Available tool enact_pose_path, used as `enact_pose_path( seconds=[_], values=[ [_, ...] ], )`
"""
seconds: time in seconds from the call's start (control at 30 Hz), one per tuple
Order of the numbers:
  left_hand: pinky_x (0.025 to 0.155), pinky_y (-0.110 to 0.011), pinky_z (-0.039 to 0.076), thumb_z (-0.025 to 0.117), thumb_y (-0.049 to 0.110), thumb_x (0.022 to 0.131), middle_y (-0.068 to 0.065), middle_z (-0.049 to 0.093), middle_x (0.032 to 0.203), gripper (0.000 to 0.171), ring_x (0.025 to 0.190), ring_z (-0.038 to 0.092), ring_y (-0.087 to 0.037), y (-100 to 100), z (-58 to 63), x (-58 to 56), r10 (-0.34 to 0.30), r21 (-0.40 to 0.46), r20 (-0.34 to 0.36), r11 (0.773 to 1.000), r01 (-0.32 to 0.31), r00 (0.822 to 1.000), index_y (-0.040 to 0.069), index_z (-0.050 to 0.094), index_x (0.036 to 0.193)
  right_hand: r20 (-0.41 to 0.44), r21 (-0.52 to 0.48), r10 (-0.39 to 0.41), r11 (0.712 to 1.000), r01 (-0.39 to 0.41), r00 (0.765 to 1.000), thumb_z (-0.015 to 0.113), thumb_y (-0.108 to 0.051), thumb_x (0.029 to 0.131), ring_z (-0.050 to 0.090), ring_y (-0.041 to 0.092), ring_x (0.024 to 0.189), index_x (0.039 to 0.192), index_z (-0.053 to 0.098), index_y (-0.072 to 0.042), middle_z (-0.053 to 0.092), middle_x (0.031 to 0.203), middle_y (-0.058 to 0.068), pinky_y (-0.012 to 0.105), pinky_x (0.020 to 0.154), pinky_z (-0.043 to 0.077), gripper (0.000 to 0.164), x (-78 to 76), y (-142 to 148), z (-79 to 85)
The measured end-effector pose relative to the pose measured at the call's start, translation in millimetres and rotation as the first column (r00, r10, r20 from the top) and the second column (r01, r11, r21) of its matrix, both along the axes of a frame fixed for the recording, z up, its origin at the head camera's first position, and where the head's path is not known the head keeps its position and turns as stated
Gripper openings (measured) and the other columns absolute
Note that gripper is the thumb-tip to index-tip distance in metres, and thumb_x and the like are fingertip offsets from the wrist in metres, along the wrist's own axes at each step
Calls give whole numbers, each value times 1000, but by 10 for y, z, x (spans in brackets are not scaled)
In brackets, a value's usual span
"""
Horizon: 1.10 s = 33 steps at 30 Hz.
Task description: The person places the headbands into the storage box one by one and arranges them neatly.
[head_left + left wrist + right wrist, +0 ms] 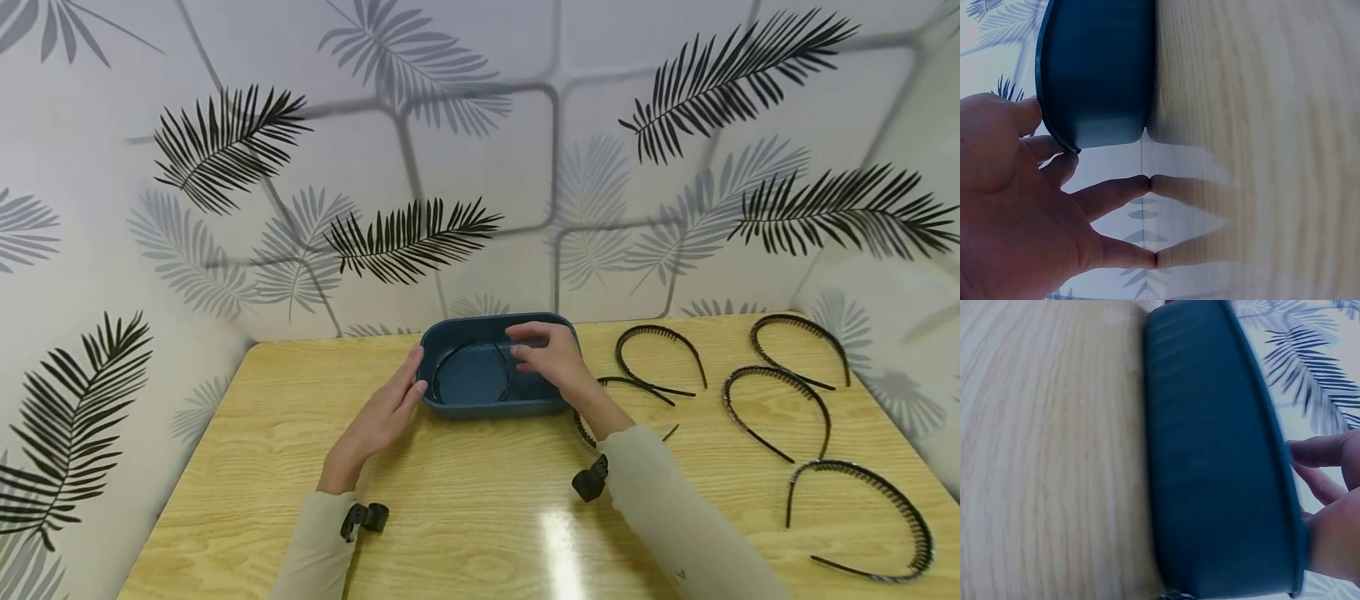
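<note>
A dark blue oblong bin [468, 411] stands on the table near the wall. Inside it, toward the left, lies a thin black headband [504, 371]. My left hand [385, 414] touches the bin's left end, thumb at the front corner and fingers along the side. The left wrist view shows that hand's [1035, 200] fingers spread, two of them reaching down to the tabletop. Over the right part of the bin is my right hand [553, 358], fingers loosely bent with nothing visible between them. In the right wrist view the bin's wall [1222, 456] covers part of that hand [1338, 512].
Several dark toothed headbands lie on the wooden table [300, 467] to the right, among them a back one [660, 332], a middle one [780, 377] and a front one [911, 521]. Another, partly under my right forearm, overlaps its neighbour. A leaf-patterned wall [517, 275] closes off the back.
</note>
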State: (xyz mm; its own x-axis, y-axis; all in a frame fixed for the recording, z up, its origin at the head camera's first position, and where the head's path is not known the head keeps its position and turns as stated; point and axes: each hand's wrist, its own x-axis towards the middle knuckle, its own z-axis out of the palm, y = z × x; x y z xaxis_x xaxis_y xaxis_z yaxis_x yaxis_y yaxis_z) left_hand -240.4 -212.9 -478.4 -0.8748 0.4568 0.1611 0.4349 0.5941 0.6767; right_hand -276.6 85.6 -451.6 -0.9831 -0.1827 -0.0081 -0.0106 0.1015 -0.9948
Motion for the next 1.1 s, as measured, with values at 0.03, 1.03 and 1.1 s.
enact_pose_path(
  seconds=[0.03,1.03,1.1],
  values=[
    [123,-54,18,38,19,114,-20,10,170,59,156,13,-33,1,-2,-1,-1,0,-2,1000,1,1000,-2,13,163,-15,-14,4,1000,-5,1000,62,3,100,64,36,117,134,63,8,57,135,29,43,89,60,34,19,19,19],
    [123,-55,19,39,18,114,-20,10,169,60,155,14,-35,-14,-3,11,2,-3,-13,1000,-2,1000,-4,13,163,-184,22,-7,1000,12,983,68,-10,101,67,12,110,136,64,3,66,131,4,35,87,60,38,943,864,361],
    [123,-54,18,38,19,114,-20,9,170,60,156,12,-34,-9,-1,7,-8,2,-5,1000,8,1000,-3,12,163,-210,31,-14,999,21,978,68,-10,101,67,10,111,135,63,5,67,129,0,33,86,60,38,1017,963,373]
  ],
)
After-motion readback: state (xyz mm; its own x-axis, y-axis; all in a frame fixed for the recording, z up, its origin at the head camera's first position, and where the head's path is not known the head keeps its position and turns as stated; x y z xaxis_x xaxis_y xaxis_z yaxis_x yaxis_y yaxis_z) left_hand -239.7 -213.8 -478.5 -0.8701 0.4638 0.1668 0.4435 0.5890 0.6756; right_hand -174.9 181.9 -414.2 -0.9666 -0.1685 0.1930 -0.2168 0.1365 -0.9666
